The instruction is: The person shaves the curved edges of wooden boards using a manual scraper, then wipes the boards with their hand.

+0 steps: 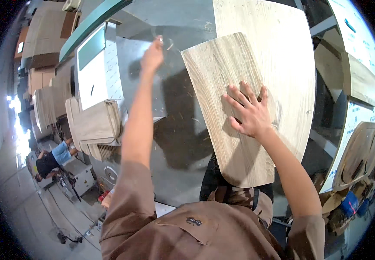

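My right hand lies flat with its fingers spread, pressing on a light wood-grain board that has rounded corners. This board rests at an angle across a larger pale wood-grain panel, its near end close to my body. Out to the left, my left hand is raised with its fingers closed. What it pinches, if anything, is too small to make out. Just beyond its fingertips shows a thin light strip, and I cannot tell whether the hand touches it.
Small chips and shavings litter the grey surface. On the left are stacked wood panels, a white board and a green rail. A brown oval panel leans at the right. A person is at the far left.
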`<state>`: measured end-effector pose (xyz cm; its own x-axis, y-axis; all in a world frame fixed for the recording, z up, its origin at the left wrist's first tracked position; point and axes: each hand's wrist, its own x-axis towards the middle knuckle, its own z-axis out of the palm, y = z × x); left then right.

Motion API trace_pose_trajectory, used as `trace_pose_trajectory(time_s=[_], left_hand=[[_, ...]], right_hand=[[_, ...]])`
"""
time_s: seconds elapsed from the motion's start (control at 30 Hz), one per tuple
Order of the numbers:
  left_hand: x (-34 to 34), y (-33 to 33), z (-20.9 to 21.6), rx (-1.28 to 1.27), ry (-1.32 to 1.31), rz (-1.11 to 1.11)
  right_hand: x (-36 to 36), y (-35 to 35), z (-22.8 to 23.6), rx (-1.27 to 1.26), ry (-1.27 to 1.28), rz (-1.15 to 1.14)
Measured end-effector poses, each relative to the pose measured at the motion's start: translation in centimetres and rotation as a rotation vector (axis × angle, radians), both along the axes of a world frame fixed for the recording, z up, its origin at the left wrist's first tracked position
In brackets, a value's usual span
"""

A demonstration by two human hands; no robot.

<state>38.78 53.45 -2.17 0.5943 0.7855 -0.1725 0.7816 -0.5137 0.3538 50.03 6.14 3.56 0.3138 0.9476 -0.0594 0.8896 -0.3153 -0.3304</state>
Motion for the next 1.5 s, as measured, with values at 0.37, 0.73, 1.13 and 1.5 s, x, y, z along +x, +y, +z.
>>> trace_pose_trajectory(time_s=[0.37, 0.73, 1.13, 1.5], left_hand=[[-8.0, -13.0, -6.8, -0.455, -0.463, 0.166], [-3.4, -16.1, -3.1, -0.653, -0.754, 0.139], [-3.2, -20.6, -1.2, -0.772, -0.632, -0.133], [6.8, -10.6, -4.1, -0.381, -0.832, -0.256]], right_hand=[[0.5, -0.6, -0.8, -0.037, -0.012, -0.058], [0.2, -0.1, -1.1, -0.054, -0.077, -0.061], [-0.8, 2.8, -0.2, 0.035, -0.059, -0.301], [1.5, 2.1, -0.8, 0.016, -0.124, -0.264]])
